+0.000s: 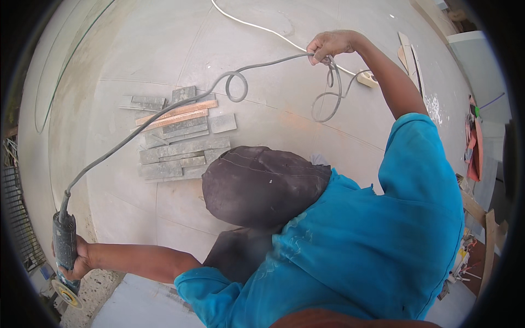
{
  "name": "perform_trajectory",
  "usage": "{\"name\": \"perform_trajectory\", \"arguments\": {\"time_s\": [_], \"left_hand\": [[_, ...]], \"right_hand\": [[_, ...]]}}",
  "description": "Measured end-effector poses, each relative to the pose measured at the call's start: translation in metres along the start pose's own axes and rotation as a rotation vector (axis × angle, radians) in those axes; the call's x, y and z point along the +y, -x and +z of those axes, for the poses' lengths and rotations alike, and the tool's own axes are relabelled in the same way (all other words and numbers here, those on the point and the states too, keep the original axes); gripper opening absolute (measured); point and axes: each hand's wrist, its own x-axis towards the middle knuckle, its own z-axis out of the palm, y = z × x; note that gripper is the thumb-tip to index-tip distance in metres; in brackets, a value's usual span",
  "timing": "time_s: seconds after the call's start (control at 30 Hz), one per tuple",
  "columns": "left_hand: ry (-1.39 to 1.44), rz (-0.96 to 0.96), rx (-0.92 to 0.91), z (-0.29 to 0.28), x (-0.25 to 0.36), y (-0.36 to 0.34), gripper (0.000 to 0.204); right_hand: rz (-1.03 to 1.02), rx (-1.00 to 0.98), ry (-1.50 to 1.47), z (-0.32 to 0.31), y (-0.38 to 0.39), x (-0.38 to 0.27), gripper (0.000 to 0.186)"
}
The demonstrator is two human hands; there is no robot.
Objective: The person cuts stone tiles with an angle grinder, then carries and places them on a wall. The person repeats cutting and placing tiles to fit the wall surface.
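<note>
My left hand (pixel 80 261) is wrapped around the body of an angle grinder (pixel 65 240), out at the far left. The grinder's disc (pixel 66 294) points down toward the near side. From its other end a grey power cord (pixel 131 135) runs up across the floor to my right hand. My right hand (pixel 331 45) pinches this cord at the upper right, where it hangs in loose loops below the fingers. Past the hand, the cord leads toward a white socket block (pixel 367 78) on the floor.
Grey stone strips (pixel 186 147) and a few orange-brown strips (pixel 178 117) lie grouped on the pale floor (pixel 273 126), in front of my dark-trousered knee (pixel 262 186). A white cable (pixel 257 24) crosses the far side. Wooden boards (pixel 407 54) and a red cloth (pixel 474 147) are at the right.
</note>
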Motion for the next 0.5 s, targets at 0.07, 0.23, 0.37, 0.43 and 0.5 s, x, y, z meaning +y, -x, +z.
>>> {"name": "perform_trajectory", "arguments": {"time_s": [0.07,0.23,0.37,0.43,0.5], "left_hand": [[0.022,0.047,0.132,-0.002,0.009,-0.021,0.045],[-0.111,0.203,0.309,-0.011,0.045,-0.046,0.039],[-0.094,0.259,0.369,-0.051,0.064,-0.053,0.052],[-0.114,0.321,0.434,-0.078,0.069,-0.059,0.058],[-0.149,0.362,0.481,-0.102,0.07,-0.066,0.061]], "right_hand": [[0.15,0.098,0.009,-0.007,0.018,0.041,0.016],[0.167,0.378,-0.122,0.0,0.071,0.086,0.03],[-0.021,0.316,-0.323,-0.006,0.139,0.085,0.035],[0.055,0.3,-0.414,-0.009,0.182,0.092,0.033],[0.181,0.258,-0.439,-0.02,0.229,0.104,0.028]]}}
